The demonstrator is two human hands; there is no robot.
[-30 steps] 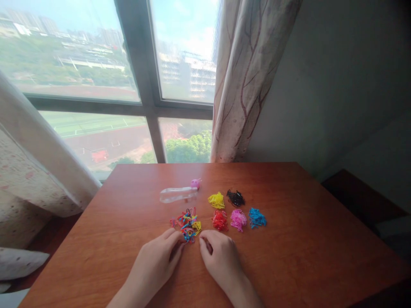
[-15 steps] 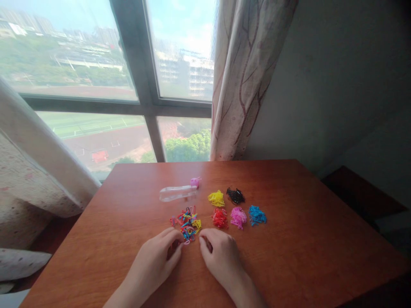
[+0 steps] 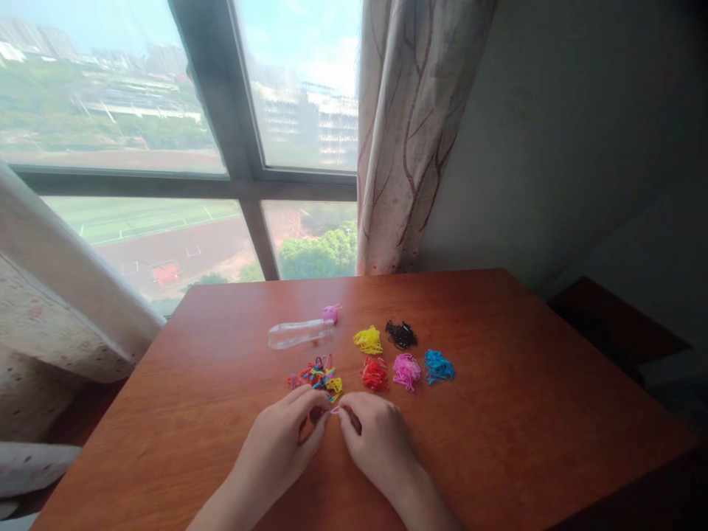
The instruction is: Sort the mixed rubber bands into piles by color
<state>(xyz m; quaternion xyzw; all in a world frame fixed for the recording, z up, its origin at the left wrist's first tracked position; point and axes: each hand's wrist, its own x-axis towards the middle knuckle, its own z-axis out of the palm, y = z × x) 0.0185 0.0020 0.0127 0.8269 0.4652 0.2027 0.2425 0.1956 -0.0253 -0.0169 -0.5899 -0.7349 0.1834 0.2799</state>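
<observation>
The left hand (image 3: pixel 283 434) pinches a small pink band (image 3: pixel 335 411) between thumb and fingertips; the right hand (image 3: pixel 381 436) curls at its other end, its grip unclear. Just beyond, on the brown surface (image 3: pixel 476 442), lies a mixed-colour pile (image 3: pixel 319 375); yellow (image 3: pixel 368 340), black (image 3: pixel 400 335), red (image 3: pixel 375 374), pink (image 3: pixel 407 372) and blue piles (image 3: pixel 439 366) sit rightward.

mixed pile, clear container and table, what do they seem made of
Mixed pile: perhaps rubber or elastic, judging by thin, bright, curling loops; finish too small to tell. Table: wood or wood-look laminate, semi-gloss, with reddish-brown grain and window glare. Clear container: probably glossy plastic, since the table shows through and edges catch light.
</observation>
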